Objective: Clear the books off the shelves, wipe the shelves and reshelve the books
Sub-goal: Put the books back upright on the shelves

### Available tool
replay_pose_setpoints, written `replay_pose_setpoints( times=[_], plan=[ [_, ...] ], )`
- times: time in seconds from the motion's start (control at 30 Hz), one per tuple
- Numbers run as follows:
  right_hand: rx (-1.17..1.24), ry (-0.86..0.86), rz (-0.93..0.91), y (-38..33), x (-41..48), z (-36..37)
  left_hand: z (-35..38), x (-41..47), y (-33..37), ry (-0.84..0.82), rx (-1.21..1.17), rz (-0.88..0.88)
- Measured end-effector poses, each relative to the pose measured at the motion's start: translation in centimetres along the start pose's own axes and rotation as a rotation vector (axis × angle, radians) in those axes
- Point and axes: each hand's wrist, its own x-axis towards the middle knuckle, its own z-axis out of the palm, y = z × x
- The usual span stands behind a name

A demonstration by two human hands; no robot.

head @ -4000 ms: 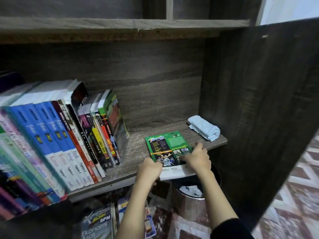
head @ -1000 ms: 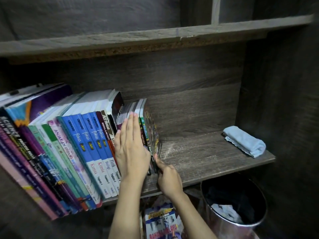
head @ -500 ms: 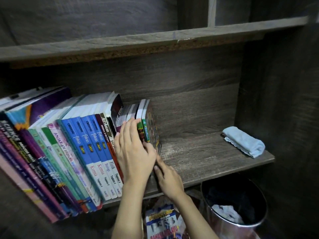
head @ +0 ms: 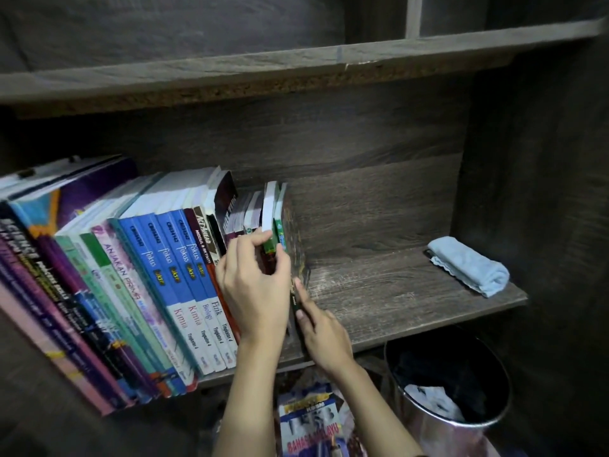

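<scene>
A row of books (head: pixel 164 275) leans left on the wooden shelf (head: pixel 395 298). At its right end stands a thin green-spined book (head: pixel 280 222) with a dark cover. My left hand (head: pixel 253 291) curls over the spines of the thin books there, thumb and fingers pinching them near the top. My right hand (head: pixel 324 338) is lower and to the right, its forefinger and thumb pinching the lower spine edge of the last book. A folded light-blue cloth (head: pixel 468 267) lies at the shelf's far right.
An upper shelf board (head: pixel 296 64) runs overhead, and a dark side panel (head: pixel 543 225) closes the right. Below the shelf a shiny metal bin (head: pixel 428 427) holds crumpled paper, and loose books (head: pixel 309 427) lie on the floor.
The green book that lay flat on the shelf now stands at the right end of the row. My left hand's flat fingers have curled onto the spines.
</scene>
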Motion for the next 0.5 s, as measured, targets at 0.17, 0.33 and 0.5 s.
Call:
replay_pose_setpoints(
  times=[0.17, 0.33, 0.5],
  plan=[
    [-0.021, 0.014, -0.003, -0.5, -0.1, -0.4, -1.3, 1.3, 1.2, -0.028, -0.087, -0.056],
    [-0.029, 0.005, 0.007, -0.4, -0.1, -0.5, -2.2, -0.1, 2.1, -0.040, -0.150, -0.233],
    [-0.036, -0.002, 0.045, -0.1, 0.1, 0.0, -2.1, -2.5, 1.4, -0.350, 0.125, -0.411]
  ],
)
